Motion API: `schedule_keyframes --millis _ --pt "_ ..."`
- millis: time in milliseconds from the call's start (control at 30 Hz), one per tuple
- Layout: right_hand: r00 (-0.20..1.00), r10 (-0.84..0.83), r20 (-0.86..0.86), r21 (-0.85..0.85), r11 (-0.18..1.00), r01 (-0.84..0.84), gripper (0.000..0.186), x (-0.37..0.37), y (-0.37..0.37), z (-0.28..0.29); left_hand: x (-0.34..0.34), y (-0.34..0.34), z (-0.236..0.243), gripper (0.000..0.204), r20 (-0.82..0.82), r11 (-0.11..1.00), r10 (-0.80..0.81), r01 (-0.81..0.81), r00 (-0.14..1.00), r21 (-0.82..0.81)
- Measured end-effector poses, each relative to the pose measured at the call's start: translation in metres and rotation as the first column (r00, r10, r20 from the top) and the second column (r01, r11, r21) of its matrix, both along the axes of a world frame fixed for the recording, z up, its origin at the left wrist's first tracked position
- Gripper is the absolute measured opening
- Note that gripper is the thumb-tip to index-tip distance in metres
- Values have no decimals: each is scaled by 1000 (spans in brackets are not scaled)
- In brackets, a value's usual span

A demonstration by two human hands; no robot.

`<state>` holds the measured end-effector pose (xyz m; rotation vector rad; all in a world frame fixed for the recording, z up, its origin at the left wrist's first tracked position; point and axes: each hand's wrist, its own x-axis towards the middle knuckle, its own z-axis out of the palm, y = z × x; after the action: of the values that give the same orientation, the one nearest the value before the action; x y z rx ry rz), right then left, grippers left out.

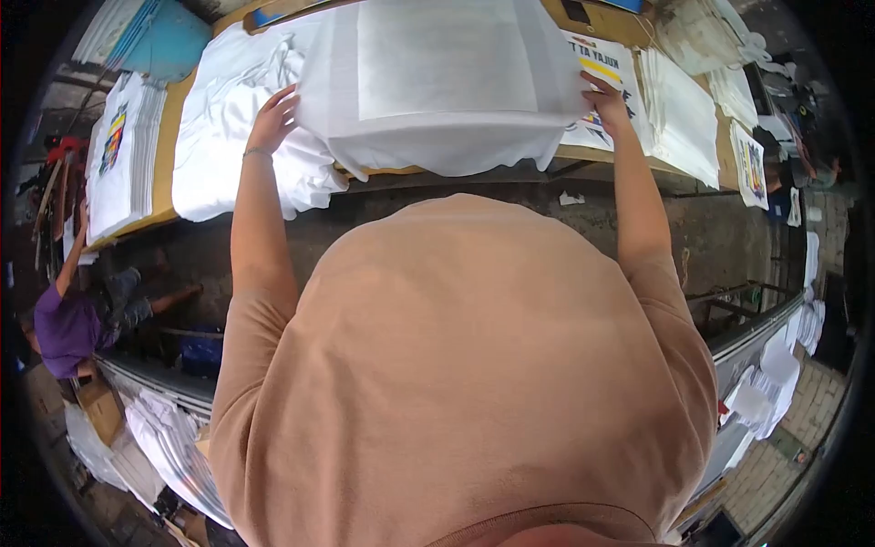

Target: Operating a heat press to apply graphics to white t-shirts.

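A white shirt [447,137] is spread in front of me over the table, its lower edge drooping past the table's near side. A paler rectangle [447,59] shows in the middle of its cloth. My left hand [272,122] pinches the shirt's left side, fingers bent at the cloth. On the opposite side, my right hand [606,104] has its fingers closed at the right edge, beside a printed white sheet [597,68]. Rumpled white fabric [219,128] lies under and beside my left hand.
A stack of printed white shirts [128,164] and a blue bucket [164,46] stand at the left. More white stacks [679,118] and a whitish bucket [697,36] are at the right. A person in purple [68,324] crouches at the far left, one arm reaching to the table.
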<state>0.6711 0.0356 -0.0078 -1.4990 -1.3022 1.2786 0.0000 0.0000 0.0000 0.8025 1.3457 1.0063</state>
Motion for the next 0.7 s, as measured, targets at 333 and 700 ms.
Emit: schedule_keyframes --millis 333,700 --pt "637 -300 710 625 686 -373 28 -112 -75 5 110 -36 1 29 -744 631 261 475 615 614" --pt "751 -246 613 696 618 -366 25 -127 -74 2 122 -51 -14 33 -795 679 338 455 503 576"
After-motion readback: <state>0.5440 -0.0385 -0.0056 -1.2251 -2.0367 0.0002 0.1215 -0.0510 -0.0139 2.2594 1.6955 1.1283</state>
